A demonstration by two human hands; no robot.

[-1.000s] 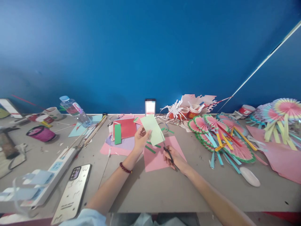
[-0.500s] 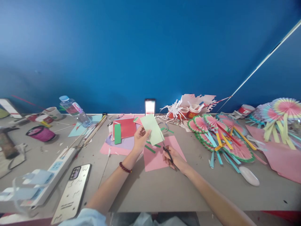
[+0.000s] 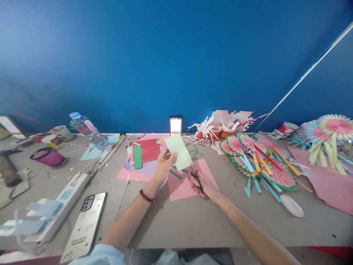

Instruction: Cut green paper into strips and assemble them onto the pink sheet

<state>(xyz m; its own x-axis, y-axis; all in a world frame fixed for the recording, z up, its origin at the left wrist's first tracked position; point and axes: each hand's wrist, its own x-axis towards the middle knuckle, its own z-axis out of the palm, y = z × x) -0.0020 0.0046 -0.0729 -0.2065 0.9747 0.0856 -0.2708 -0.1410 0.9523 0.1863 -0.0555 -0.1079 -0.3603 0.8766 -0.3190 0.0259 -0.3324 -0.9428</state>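
Observation:
My left hand (image 3: 164, 164) pinches a pale green sheet of paper (image 3: 178, 151) and holds it upright above the table. My right hand (image 3: 203, 185) is closed round a pair of scissors (image 3: 195, 176), whose blades reach the sheet's lower right edge. Under both hands lies a pink sheet (image 3: 186, 181) with thin green paper strips (image 3: 176, 174) on it. A dark bead bracelet (image 3: 147, 197) is on my left wrist.
Red, green and lilac papers (image 3: 145, 155) lie behind my left hand. Pleated paper fans (image 3: 260, 162) spread out at the right. A phone (image 3: 84, 226) and a power strip (image 3: 52, 211) lie at the left front. A bottle (image 3: 87, 129) and cups stand at the back left.

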